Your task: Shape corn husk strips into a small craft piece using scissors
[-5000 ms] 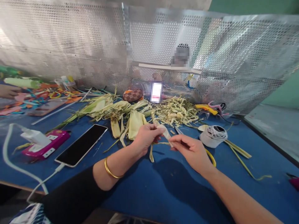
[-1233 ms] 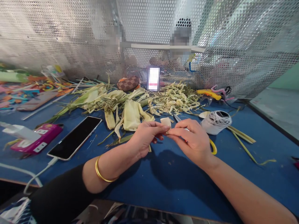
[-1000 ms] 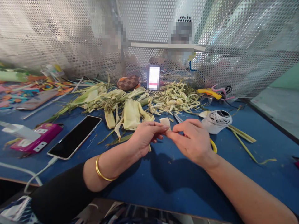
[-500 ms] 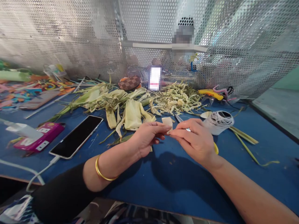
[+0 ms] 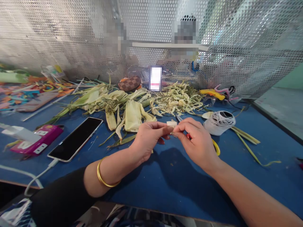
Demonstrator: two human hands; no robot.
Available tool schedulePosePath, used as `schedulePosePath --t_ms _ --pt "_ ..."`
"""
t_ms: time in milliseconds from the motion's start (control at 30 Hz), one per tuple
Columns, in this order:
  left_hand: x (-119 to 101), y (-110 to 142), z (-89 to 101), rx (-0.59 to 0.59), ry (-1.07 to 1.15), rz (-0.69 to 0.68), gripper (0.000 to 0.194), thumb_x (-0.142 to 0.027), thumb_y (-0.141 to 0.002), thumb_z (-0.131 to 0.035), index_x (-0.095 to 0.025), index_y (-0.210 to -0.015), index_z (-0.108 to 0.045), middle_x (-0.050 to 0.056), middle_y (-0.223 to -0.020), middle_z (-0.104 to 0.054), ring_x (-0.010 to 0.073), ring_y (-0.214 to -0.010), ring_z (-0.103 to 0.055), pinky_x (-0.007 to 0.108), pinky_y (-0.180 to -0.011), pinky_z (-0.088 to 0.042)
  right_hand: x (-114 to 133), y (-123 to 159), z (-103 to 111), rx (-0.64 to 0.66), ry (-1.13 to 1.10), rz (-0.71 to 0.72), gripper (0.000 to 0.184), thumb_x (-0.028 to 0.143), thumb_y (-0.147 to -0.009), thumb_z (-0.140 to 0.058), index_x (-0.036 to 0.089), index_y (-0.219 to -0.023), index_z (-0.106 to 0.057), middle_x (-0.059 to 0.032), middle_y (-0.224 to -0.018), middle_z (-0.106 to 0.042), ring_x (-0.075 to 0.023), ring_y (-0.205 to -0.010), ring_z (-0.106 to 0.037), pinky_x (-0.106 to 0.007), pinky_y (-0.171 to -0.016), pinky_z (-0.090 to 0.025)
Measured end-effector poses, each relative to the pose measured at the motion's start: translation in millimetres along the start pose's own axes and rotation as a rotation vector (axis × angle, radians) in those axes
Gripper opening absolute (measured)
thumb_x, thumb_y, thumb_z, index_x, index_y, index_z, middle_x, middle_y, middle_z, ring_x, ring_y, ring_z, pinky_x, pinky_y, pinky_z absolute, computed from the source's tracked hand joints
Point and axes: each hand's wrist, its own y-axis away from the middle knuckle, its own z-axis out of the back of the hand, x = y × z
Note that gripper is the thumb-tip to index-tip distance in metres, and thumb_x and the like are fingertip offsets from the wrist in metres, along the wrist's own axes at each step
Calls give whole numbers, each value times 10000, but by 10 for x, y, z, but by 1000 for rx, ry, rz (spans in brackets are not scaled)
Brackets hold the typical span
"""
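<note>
Between my two hands, above the blue table, is a small pale piece of corn husk (image 5: 171,123). My left hand (image 5: 149,138), with a gold bangle at the wrist, pinches it between thumb and forefinger. Fingertips of my right hand (image 5: 199,142) meet the same piece from the right, pinched closed. Under and behind the right hand lie scissors with yellow handles (image 5: 216,147), partly hidden. Larger dried corn husks (image 5: 133,116) lie just beyond my left hand. Beside my right hand stands a spool of white thread (image 5: 219,123).
A heap of shredded husk (image 5: 178,99) lies at the back. On the left are a charging phone (image 5: 77,138) and a magenta power strip (image 5: 39,138) with cables. A perforated metal screen (image 5: 151,28) closes the table's far side. Green stalks (image 5: 248,136) lie at right.
My right hand has rotated slightly, its fingers curling closer to my left fingertips. The husk piece is tilted lower and less of it shows. The view has shifted slightly.
</note>
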Motion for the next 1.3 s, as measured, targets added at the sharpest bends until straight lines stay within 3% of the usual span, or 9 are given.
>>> schedulePosePath --t_ms 300,433,633,800,1133,1300 --pt "21 21 -31 -24 -20 -104 143 -271 -630 -743 -153 -703 -712 6 -614 -652 105 -549 -570 211 -496 -443 61 16 -19 -3 -105 -216 91 219 -856 -517 213 -765 -524 -53 -856 -630 -201 -779 -579 -334 -678 -431" --pt "32 19 -29 -18 -46 -106 114 -253 -642 -732 -159 -702 -713 1 -604 -648 105 -538 -567 216 -503 -450 86 23 -50 -22 -251 -396 79 266 -812 -580 215 -766 -540 -18 -745 -638 -179 -699 -589 -312 -643 -447" --pt "30 18 -25 21 -26 -97 137 -276 -646 -733 -155 -704 -707 1 -587 -641 104 -538 -573 217 -523 -457 70 0 -56 -66 -447 -532 209 299 -733 -668 218 -850 -514 2 -707 -626 -162 -672 -598 -299 -628 -462" --pt "36 17 -31 42 -31 -92 254 -272 -531 -828 -144 -692 -680 -7 -621 -654 88 -569 -566 208 -574 -462 58 -45 -21 -32 -552 -633 241 273 -670 -681 209 -833 -515 12 -653 -637 -159 -615 -611 -291 -577 -466" --pt "26 7 -33 42 26 -53 272 -319 -556 -806 -144 -645 -618 -8 -581 -638 92 -530 -564 223 -554 -468 57 -65 -5 44 -741 -699 236 280 -674 -689 197 -828 -530 15 -647 -650 -163 -632 -646 -313 -645 -501" --pt "41 -14 -2 61 19 12 231 -280 -591 -777 -135 -682 -623 -3 -606 -634 93 -552 -571 225 -569 -464 36 -44 -29 49 -676 -643 216 278 -710 -683 205 -820 -512 17 -667 -644 -158 -635 -638 -300 -623 -498"
